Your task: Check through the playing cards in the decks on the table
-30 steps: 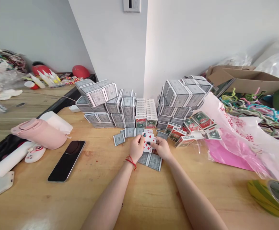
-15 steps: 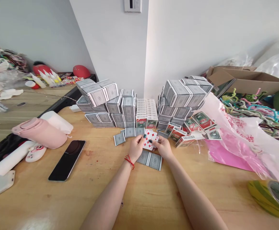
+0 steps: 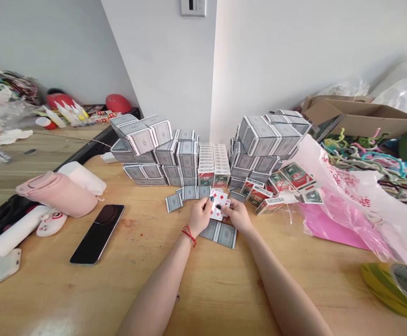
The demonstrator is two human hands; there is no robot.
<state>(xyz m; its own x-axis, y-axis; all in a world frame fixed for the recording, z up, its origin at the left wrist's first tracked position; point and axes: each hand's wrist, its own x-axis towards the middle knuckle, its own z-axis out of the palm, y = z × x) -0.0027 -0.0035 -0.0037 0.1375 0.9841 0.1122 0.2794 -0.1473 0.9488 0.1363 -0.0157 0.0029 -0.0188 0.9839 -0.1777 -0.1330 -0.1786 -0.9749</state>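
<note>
Because the diamond playing cards are pinched in a narrow grip by the left hand and right hand, they are held raised over face-down cards on the worktop

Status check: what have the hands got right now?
Left hand and right hand both gripping playing cards, red diamonds showing. Loose cards lie just below the hands. Stacked card boxes stand beyond, not blocking.
</note>
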